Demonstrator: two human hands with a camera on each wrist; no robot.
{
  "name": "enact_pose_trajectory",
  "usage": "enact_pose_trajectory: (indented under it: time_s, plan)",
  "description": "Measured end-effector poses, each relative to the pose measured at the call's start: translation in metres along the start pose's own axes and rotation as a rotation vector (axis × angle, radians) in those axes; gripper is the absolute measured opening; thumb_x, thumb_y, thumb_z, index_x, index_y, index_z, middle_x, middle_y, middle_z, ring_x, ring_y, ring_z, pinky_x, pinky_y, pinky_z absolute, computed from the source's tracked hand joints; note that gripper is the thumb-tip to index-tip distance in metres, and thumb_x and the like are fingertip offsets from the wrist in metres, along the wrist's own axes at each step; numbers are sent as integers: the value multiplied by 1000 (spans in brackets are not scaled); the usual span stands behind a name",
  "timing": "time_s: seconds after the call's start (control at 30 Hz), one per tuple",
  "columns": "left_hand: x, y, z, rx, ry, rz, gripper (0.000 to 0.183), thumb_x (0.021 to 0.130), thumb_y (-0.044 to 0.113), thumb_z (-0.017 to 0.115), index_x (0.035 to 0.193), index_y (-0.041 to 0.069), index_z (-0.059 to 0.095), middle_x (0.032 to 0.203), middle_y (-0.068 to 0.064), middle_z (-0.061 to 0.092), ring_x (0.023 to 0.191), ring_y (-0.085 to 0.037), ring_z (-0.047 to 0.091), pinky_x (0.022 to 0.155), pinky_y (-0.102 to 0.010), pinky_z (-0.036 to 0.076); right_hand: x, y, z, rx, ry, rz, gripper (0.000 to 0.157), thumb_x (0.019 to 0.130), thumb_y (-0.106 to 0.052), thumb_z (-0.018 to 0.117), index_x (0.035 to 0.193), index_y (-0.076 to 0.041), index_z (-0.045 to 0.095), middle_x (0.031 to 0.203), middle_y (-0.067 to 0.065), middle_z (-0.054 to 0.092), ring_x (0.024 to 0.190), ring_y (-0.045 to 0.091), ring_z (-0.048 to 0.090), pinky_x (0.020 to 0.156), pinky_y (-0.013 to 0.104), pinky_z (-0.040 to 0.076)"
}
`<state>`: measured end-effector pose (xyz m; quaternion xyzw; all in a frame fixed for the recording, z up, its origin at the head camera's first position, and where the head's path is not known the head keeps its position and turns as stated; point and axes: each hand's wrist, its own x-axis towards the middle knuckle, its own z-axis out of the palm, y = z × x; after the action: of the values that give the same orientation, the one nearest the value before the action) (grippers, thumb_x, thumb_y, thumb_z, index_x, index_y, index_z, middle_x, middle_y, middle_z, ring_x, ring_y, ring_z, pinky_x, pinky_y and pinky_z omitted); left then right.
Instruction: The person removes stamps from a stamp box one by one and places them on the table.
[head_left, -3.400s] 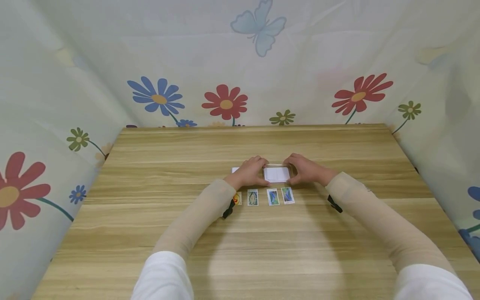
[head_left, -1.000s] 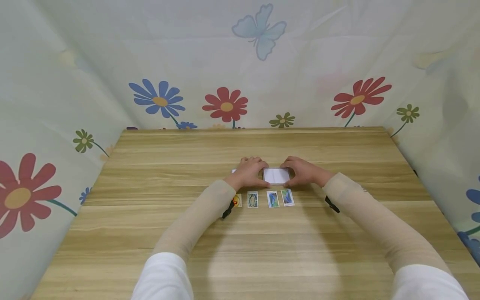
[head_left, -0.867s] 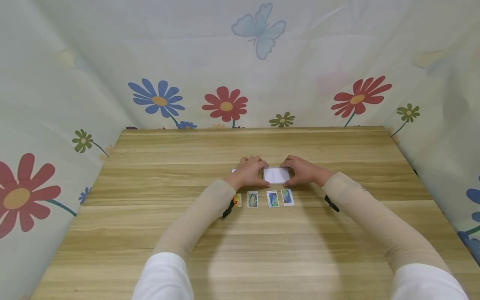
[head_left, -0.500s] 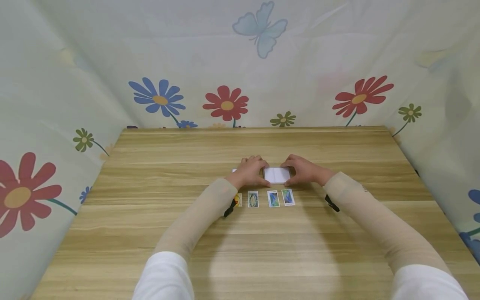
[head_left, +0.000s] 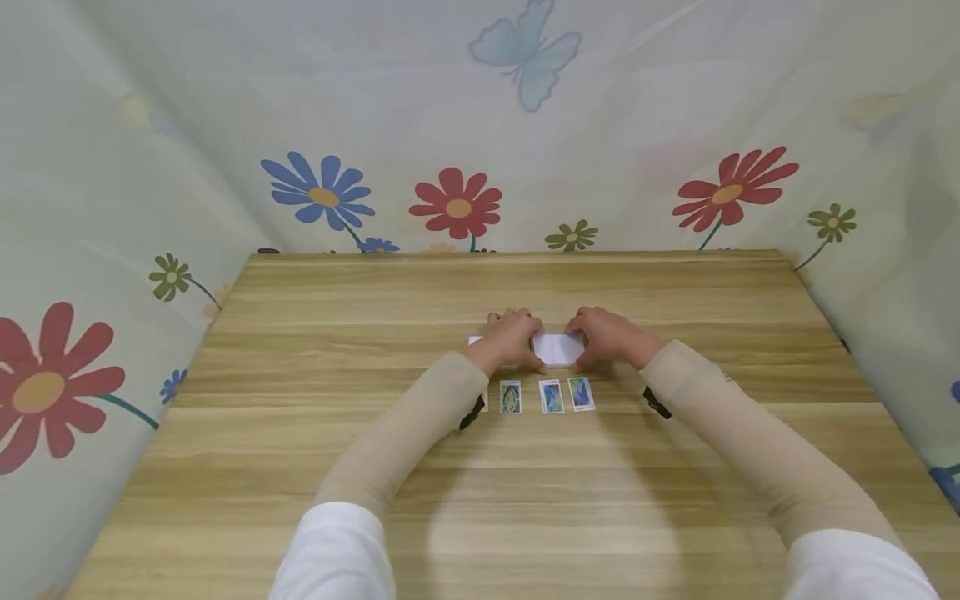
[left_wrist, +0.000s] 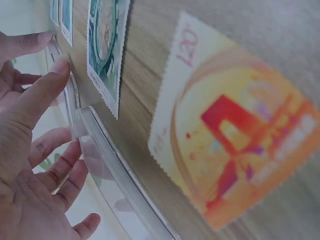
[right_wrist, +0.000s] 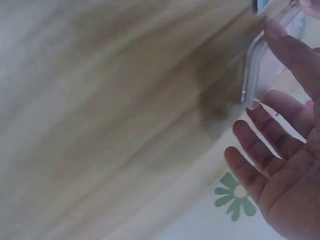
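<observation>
My left hand [head_left: 510, 341] and right hand [head_left: 609, 337] hold opposite ends of a small clear plastic case [head_left: 557, 350] with a white inside. Each has its thumb on the near edge and its fingers at the far edge. In the left wrist view, a second clear case [left_wrist: 122, 175] lies end to end with the held one; in the head view the left hand covers most of it. Nearer me is a row of postage stamps: an orange-red one [left_wrist: 235, 145], partly behind the left wrist, a green one [head_left: 511, 397] and two blue ones, one upright [head_left: 551, 397], one slightly tilted [head_left: 581, 394].
The wood-grain table [head_left: 555, 492] reaches back to a pale cloth [head_left: 390, 100] printed with flowers and a butterfly, which also hangs at both sides. A black strap [head_left: 657, 402] shows at the right wrist, and another [head_left: 472, 412] at the left.
Since 3.4 s ago the clear edge that showed beyond the white inside no longer stands out, and the right hand has come slightly inward. In the last half second both hands keep their hold.
</observation>
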<state>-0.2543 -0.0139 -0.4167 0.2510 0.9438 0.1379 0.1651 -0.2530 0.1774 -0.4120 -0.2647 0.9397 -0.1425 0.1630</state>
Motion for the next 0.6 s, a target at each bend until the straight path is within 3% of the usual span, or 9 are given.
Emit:
enact_pose_trajectory:
  time_s: [0.27, 0.6]
  plan:
    - [5, 4, 1, 56, 5, -40, 57, 63, 43, 81, 108, 14, 62, 109, -2, 57, 101, -21, 47, 94, -44, 28, 3, -12, -4, -119, -25, 50, 55, 62, -23, 83, 110, -1, 64, 101, 13, 59, 89, 25, 55, 76, 39, 48]
    - [2, 9, 1, 52, 1, -74, 59, 64, 41, 80, 112, 14, 60, 112, -4, 56, 106, -23, 46, 99, -48, 25, 1, -10, -2, -52, -26, 36, 53, 65, -19, 81, 109, 3, 62, 100, 16, 58, 86, 24, 56, 79, 38, 48]
